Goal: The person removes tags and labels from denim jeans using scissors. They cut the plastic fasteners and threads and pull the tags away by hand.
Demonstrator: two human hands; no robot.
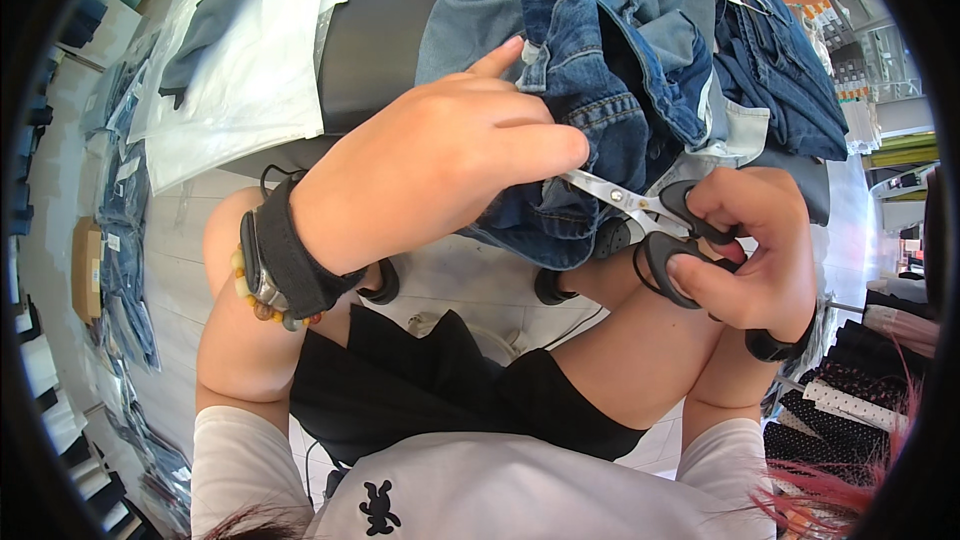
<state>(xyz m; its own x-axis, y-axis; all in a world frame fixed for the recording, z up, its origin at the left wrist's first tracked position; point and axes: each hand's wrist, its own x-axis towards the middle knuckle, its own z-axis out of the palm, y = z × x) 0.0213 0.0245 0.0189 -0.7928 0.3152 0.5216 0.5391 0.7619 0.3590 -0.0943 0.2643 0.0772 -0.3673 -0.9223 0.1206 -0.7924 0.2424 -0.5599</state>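
A pair of blue denim jeans [585,75] lies bunched in front of me and hangs over the near edge of the dark table [390,22]. My left hand [457,135] grips the denim near the waistband, with its index finger stretched out beside a belt loop. In my right hand [757,247] is a pair of scissors [637,202] with black handles, thumb and fingers through the loops. Their blades point left, and the tips reach the denim just below my left fingers. My left hand partly hides the blade tips and the held fabric.
White plastic sheets [277,52] with a dark cloth piece [214,22] on them cover the table's left side. Folded jeans [780,67] with a tag lie at the right. Bagged garments [124,195] line the floor at left; folded fabrics [840,390] stand at lower right.
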